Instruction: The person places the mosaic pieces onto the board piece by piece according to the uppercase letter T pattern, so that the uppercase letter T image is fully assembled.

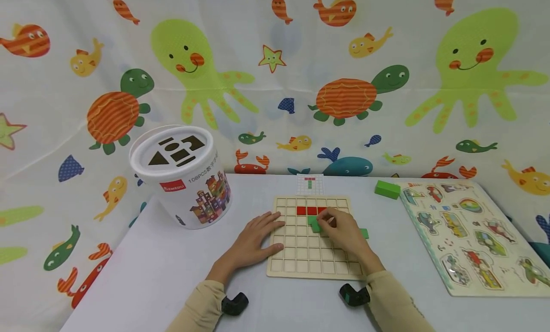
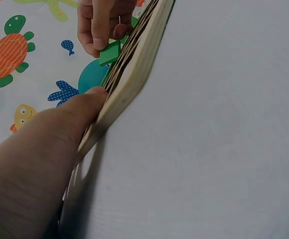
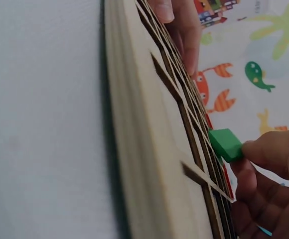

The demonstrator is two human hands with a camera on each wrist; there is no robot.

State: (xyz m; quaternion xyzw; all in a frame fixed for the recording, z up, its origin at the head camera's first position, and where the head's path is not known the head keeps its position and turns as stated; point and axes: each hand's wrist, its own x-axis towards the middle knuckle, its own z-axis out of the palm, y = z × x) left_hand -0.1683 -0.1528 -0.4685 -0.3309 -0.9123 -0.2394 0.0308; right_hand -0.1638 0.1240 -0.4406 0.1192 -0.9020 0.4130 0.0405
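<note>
My right hand (image 1: 345, 230) pinches a small green square tile (image 3: 226, 144) between thumb and fingers, over the wooden grid board (image 1: 296, 267). Just above that tile, a green tile (image 1: 311, 219) sits in the board below a row of red tiles (image 1: 307, 210). Part of another green piece (image 1: 364, 233) shows at the board's right edge, beyond my right hand. My left hand (image 1: 255, 239) rests along the board's left edge with fingers spread; its thumb touches the rim in the left wrist view.
A card with a printed grid and a red and green T shape (image 1: 315, 189) lies behind the board. To the right are a green block (image 1: 387, 189) and a vehicle puzzle board (image 1: 447, 248). A white lidded bucket (image 1: 189, 198) stands at the left.
</note>
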